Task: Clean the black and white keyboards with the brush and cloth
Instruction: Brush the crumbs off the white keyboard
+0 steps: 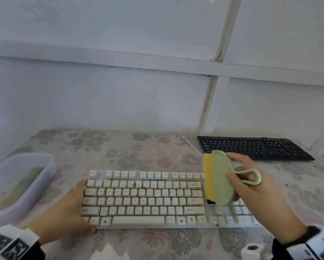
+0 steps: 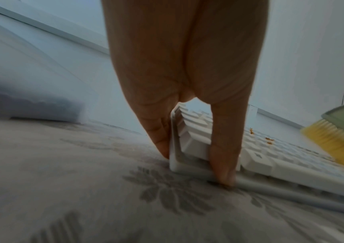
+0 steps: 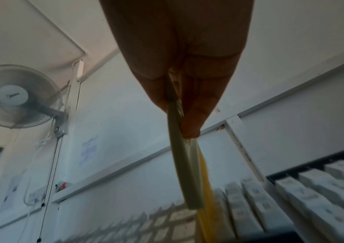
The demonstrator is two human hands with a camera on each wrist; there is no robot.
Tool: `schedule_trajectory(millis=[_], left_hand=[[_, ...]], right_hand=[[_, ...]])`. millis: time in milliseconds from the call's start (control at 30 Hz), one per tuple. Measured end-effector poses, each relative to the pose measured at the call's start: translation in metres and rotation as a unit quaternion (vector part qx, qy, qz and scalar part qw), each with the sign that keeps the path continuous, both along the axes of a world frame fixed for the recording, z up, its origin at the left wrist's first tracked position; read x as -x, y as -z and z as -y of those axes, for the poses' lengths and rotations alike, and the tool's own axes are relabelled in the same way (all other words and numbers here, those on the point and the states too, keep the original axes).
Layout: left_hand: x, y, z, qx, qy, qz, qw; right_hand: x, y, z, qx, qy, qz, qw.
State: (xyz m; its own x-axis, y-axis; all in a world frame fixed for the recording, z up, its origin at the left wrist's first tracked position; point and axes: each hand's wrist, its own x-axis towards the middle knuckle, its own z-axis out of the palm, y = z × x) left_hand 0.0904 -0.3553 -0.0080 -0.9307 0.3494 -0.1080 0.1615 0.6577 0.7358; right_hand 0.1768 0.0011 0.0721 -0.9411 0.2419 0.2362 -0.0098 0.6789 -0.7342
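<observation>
The white keyboard (image 1: 144,197) lies in the middle of the table with orange crumbs between its keys. My left hand (image 1: 82,205) braces its left end: straight fingers press the side (image 2: 162,144) and the thumb rests on the front corner. My right hand (image 1: 236,166) grips the green brush (image 1: 219,179), one finger through its loop handle. The brush hangs just above the keyboard's right part, tilted on edge, with its yellow bristles (image 3: 206,197) facing left. The black keyboard (image 1: 255,147) sits at the back right, untouched. No cloth is plainly visible.
A translucent plastic tub (image 1: 50,166) stands at the left with something dull green inside. The white keyboard's cable (image 1: 191,145) runs toward the wall. A white tape roll (image 1: 252,249) lies near the front right edge. The wall (image 1: 119,100) closes the table's far side.
</observation>
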Motion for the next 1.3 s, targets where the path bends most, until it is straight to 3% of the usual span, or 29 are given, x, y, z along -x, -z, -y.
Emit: schedule_trajectory(millis=[200,367,433,567,733,933,1000,1300], left_hand=[[0.003,0.004,0.004,0.016,0.0,-0.006,1.0],[0.001,0.001,0.001,0.012,-0.002,-0.002,1.0],[0.001,0.002,0.001,0.007,-0.003,0.0,1.0],[0.004,0.006,0.002,0.01,-0.007,-0.011,1.0],[0.003,0.005,0.001,0.019,-0.005,-0.009,1.0],[-0.002,-0.002,-0.002,-0.001,-0.005,0.006,1.0],[-0.003,-0.004,-0.003,0.001,-0.005,0.004,1.0],[-0.002,-0.001,-0.001,-0.004,-0.003,0.001,1.0]], right_hand=[[-0.01,0.004,-0.002,0.031,-0.049,0.109,0.992],[-0.005,-0.007,-0.006,0.045,0.0,0.003,0.999],[-0.003,-0.002,-0.003,0.034,0.003,-0.002,0.999],[-0.007,0.014,0.003,0.004,-0.035,0.067,0.997],[-0.013,0.002,-0.005,0.04,-0.068,0.153,0.985],[0.0,-0.01,-0.005,0.104,0.008,-0.025,0.994],[0.007,-0.003,0.0,0.108,0.004,-0.032,0.994],[-0.003,0.003,0.008,0.108,-0.064,0.108,0.986]])
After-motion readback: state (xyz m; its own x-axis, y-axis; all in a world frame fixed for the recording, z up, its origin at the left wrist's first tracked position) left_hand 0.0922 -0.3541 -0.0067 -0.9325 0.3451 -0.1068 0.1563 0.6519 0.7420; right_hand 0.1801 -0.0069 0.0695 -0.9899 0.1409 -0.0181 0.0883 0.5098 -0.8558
